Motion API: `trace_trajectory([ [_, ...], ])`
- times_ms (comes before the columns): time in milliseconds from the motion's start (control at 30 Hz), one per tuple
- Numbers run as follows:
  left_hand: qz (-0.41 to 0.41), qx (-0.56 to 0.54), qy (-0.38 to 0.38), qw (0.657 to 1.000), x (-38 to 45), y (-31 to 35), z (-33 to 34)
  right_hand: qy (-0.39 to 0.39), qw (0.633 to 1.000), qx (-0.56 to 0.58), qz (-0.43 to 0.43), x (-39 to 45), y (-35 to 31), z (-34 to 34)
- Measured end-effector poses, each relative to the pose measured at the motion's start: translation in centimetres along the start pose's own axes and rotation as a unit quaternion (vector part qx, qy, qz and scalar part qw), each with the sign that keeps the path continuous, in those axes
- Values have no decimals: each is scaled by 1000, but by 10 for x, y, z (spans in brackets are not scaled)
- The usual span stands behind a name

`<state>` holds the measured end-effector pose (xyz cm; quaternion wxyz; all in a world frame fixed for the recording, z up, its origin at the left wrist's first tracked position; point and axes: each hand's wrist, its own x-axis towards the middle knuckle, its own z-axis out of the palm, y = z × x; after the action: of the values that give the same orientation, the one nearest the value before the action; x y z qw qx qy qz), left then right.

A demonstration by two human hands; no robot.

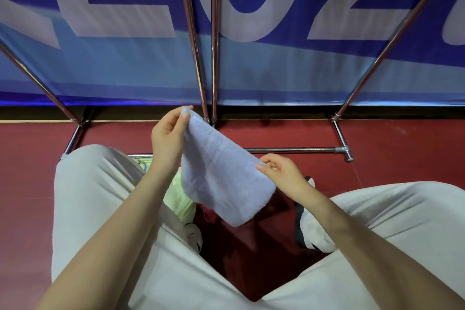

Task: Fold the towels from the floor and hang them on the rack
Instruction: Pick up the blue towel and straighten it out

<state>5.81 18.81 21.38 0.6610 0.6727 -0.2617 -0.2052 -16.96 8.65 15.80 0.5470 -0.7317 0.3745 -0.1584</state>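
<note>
My left hand point(168, 137) pinches the far upper corner of a pale blue towel point(224, 176) between thumb and fingers, and my right hand point(281, 173) pinches its near right edge the same way, so the folded towel hangs in the air between them, sagging down over the gap between my knees in light grey trousers point(95, 209). Below it on the dark red floor point(402, 148) I see a lime-green towel point(178, 199) by my left leg and a dark red cloth point(208, 214) beside it, partly hidden. Just beyond stand the chrome bars of the rack point(289, 150), in front of a blue banner point(251, 63) with large white letters.
</note>
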Motion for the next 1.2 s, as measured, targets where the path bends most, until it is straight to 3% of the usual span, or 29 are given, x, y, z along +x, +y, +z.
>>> trace_trajectory([
  [233, -10, -47, 119, 992, 21, -4, -25, -28, 1000, -3, -15, -4, -3, 4],
  [367, -14, -37, 144, 989, 28, -5, -36, -34, 998, -57, -19, -2, 1, 0],
  [533, 5, -19, 140, 990, 25, -2, -36, 10, 983, -183, -31, 2, 4, -14],
  [900, 81, 24, 19, 996, 1, 9, -15, 100, 957, -267, 58, 18, 31, -27],
  [1067, 78, -2, 14, 997, 4, 6, -10, 138, 922, -359, 52, 19, 29, -33],
  [1200, 57, -18, 32, 998, 10, 1, -11, 80, 954, -273, 93, 19, 35, -34],
])
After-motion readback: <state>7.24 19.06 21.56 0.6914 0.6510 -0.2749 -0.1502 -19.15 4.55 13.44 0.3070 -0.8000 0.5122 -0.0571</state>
